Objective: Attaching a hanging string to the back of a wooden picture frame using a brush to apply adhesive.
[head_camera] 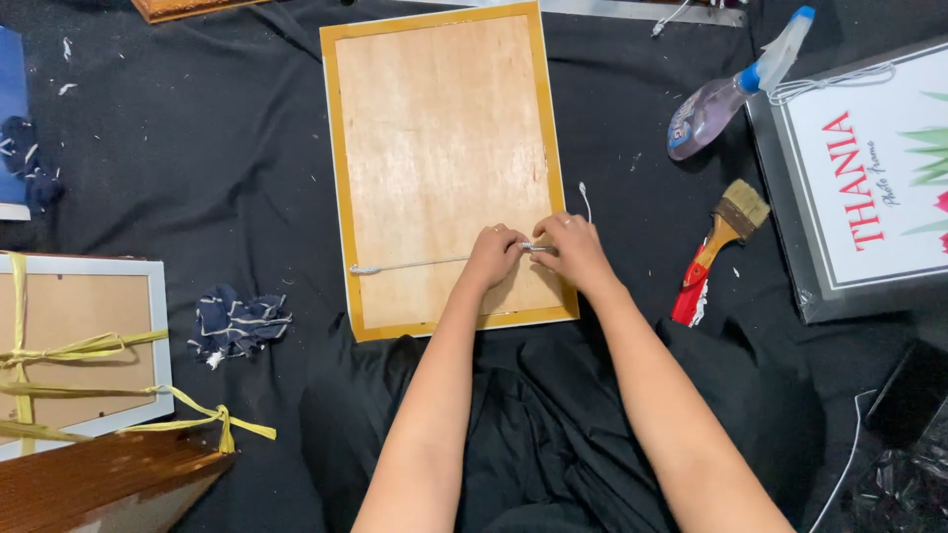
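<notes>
Head view: my left hand (494, 255) and right hand (571, 247) pinch thin, limp white cord (415, 264) at frame back's (444, 168) four o'clock; grip near knot.

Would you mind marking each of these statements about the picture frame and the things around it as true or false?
1. Both hands meet on the white cord over the back of the frame. True: the left hand and right hand pinch it together.
2. The frame lies face up, showing a picture. False: its plain wooden backing board faces up.
3. A paintbrush lies to the right of the frame. True.
4. The spray bottle stands upright. False: it lies on its side on the black cloth.
5. The crumpled blue rag rests on top of the frame. False: it lies on the cloth, left of the frame.
</notes>
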